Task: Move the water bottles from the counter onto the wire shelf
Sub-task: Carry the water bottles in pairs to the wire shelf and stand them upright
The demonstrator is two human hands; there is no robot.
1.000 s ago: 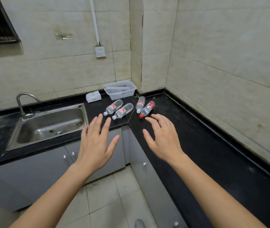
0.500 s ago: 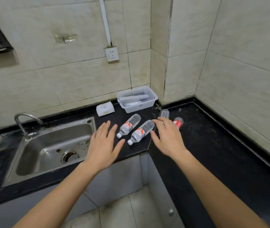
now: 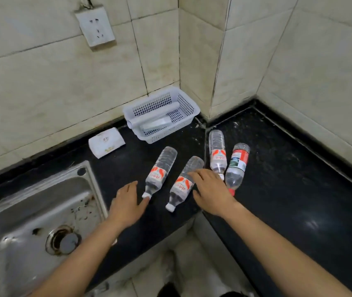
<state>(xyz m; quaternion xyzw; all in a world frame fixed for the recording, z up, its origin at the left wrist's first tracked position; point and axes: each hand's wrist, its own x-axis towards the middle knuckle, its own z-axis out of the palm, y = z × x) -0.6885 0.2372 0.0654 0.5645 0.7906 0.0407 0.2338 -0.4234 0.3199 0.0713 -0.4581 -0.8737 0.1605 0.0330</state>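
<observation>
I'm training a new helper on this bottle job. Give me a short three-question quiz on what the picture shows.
1. How many bottles lie on the counter?
2. True or false: the left hand grips a bottle.
3. Which bottle has a red cap: A) farthest left, B) farthest right, C) the one by the right hand's fingers?

Key: 1. Four. 2. False; it is open beside one. 3. B.
</observation>
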